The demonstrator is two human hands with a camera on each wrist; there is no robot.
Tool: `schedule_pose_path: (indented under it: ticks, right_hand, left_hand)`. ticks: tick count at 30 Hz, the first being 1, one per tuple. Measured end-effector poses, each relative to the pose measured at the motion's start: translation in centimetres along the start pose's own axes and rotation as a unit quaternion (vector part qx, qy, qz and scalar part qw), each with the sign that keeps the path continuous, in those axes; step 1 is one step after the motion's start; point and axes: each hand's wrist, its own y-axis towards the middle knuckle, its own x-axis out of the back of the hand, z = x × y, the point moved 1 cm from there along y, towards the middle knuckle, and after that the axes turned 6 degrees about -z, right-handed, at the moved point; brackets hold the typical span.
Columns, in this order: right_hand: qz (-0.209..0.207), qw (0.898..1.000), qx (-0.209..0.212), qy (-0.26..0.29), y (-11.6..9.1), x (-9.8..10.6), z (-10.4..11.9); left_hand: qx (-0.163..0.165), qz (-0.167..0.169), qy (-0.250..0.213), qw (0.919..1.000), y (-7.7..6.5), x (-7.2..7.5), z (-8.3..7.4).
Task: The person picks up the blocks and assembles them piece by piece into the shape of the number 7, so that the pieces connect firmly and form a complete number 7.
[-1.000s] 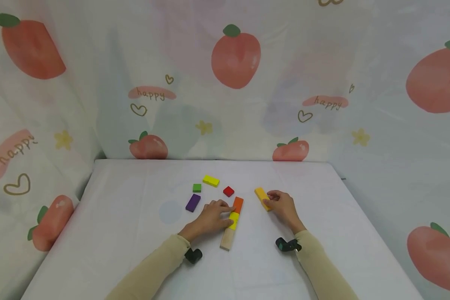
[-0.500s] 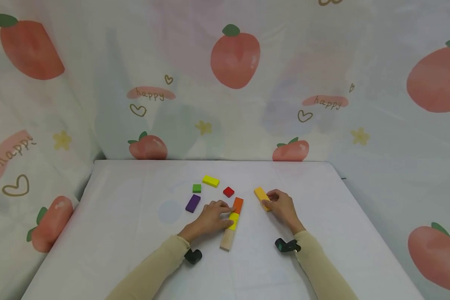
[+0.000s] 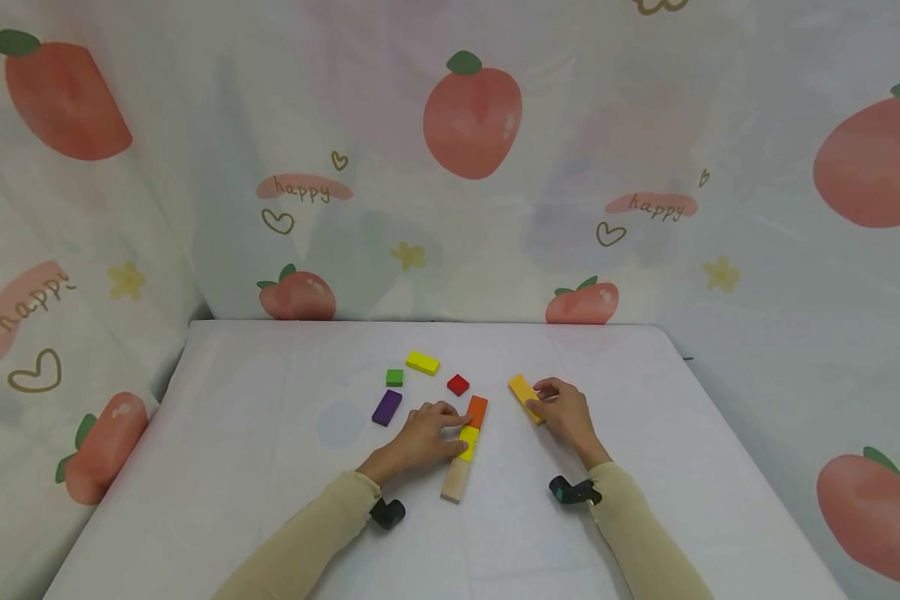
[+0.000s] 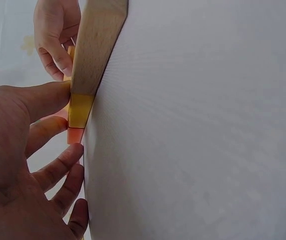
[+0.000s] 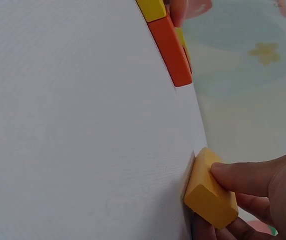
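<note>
Block [image 5: 203,195] (amber, rectangular, smooth-faced): pinched by the right hand [image 3: 567,417], right of the orange block [image 3: 478,410]. Left hand [image 3: 420,435]: fingers extended, touching orange block and yellow block [image 4: 81,109]; unpainted, wood-grained block [image 4: 95,50] adjoins the yellow.

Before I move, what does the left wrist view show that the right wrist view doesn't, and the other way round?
Left wrist only: the plain wood block and most of the left hand. Right wrist only: an end face of the amber block, of which the other view catches just a sliver. Both: the yellow block, the orange block, the right hand and at least a fingertip of the left hand.
</note>
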Motion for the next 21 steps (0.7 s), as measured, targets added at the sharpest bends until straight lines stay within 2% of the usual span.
schedule_pose_path:
  ticks: [7,13,21]
  right_hand:
    - [0.005,1.000,0.007,0.011,-0.24,0.21,0.02]
    - [0.027,0.999,0.007,0.019,-0.55,0.57,0.31]
    - [0.048,0.998,0.001,0.033,-0.46,0.63,0.32]
  left_hand:
    - [-0.002,0.001,0.002,1.0000,-0.02,0.06,-0.01]
    - [0.004,0.001,0.006,1.0000,-0.03,0.11,-0.16]
    - [-0.003,-0.003,0.007,1.0000,-0.02,0.08,-0.16]
